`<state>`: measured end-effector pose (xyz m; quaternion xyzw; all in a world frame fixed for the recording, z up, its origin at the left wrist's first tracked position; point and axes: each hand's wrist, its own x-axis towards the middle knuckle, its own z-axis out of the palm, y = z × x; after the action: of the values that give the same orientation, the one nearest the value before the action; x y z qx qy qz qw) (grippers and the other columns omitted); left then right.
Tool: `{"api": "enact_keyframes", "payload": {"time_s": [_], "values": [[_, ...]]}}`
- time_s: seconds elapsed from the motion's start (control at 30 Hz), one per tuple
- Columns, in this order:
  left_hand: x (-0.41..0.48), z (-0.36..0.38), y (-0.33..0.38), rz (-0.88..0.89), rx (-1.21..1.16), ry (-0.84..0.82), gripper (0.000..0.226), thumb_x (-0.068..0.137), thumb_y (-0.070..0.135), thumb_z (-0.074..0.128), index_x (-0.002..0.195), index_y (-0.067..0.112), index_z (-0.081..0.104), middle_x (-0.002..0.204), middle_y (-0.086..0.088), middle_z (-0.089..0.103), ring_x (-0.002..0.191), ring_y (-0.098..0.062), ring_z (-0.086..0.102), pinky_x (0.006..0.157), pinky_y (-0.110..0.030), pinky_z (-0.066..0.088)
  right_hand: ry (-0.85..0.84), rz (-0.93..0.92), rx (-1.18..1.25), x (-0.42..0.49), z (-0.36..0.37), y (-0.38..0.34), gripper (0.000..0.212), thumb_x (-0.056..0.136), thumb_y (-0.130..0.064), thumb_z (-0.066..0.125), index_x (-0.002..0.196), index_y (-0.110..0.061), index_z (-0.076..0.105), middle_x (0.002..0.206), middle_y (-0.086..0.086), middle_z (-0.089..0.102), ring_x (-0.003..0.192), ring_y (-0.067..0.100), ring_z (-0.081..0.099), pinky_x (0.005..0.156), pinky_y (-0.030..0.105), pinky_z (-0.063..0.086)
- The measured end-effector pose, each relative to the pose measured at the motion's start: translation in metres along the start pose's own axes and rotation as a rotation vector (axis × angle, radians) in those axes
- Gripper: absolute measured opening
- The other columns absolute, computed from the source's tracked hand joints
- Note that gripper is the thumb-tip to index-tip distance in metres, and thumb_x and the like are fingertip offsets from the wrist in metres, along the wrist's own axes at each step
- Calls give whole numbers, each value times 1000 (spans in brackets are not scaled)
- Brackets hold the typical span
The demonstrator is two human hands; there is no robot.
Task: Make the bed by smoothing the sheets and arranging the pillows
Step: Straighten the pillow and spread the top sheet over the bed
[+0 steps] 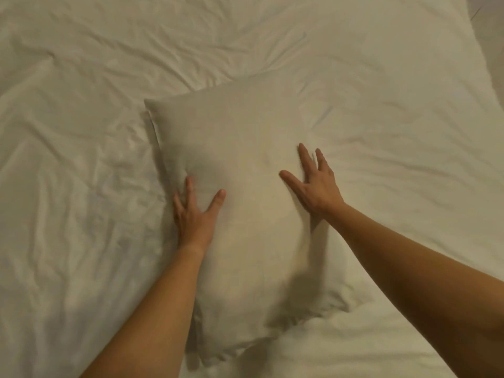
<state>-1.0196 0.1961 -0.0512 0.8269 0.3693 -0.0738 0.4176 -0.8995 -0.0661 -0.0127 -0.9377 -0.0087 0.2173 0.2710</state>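
Note:
A white pillow (240, 148) lies tilted in the middle of the bed, on a white wrinkled sheet (81, 186). My left hand (195, 214) rests flat on the pillow's left side with fingers spread. Flat on the right side of the pillow is my right hand (316, 184), its fingers also apart. Neither hand grips the fabric. The pillow's near corner sinks into folds of bedding between my forearms.
The sheet is creased across the left and far parts of the bed. The bed's right edge (480, 66) runs diagonally at the upper right, with a strip of floor beyond it.

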Motion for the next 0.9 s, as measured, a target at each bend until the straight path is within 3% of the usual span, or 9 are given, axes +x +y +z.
{"api": "enact_keyframes", "payload": {"time_s": [0.27,0.47,0.57,0.7,0.9], "values": [[7,16,-16,-40,-90,45,111,75,84,62,162,43,6,171,-3,9,157,-16,2,128,-37,10,-68,51,165,10,12,13,86,75,-92,49,146,-71,4,170,-9,4,154,23,22,122,48,26],[1,16,-4,-102,-176,57,114,70,87,65,161,45,10,165,7,31,149,-22,36,119,-34,29,-57,29,270,2,12,10,89,73,-92,54,147,-69,10,168,-12,14,154,7,11,123,40,21],[-8,13,7,-24,-229,122,104,75,80,69,159,40,25,160,9,41,145,-16,42,116,-27,33,-11,17,319,-4,8,4,92,71,-92,56,149,-65,16,166,-13,23,153,8,18,123,42,25],[-36,5,24,96,-144,209,85,83,72,67,153,32,41,146,3,58,132,-20,55,108,-32,46,43,46,389,-24,-1,-7,96,67,-94,58,150,-60,24,158,-12,37,145,18,36,118,49,35],[-102,-17,52,113,-14,240,78,88,67,63,154,33,40,148,-10,52,134,-30,50,106,-34,43,84,79,387,-78,-24,-14,102,66,-94,58,153,-56,21,158,-6,37,141,27,41,115,53,38]]}}
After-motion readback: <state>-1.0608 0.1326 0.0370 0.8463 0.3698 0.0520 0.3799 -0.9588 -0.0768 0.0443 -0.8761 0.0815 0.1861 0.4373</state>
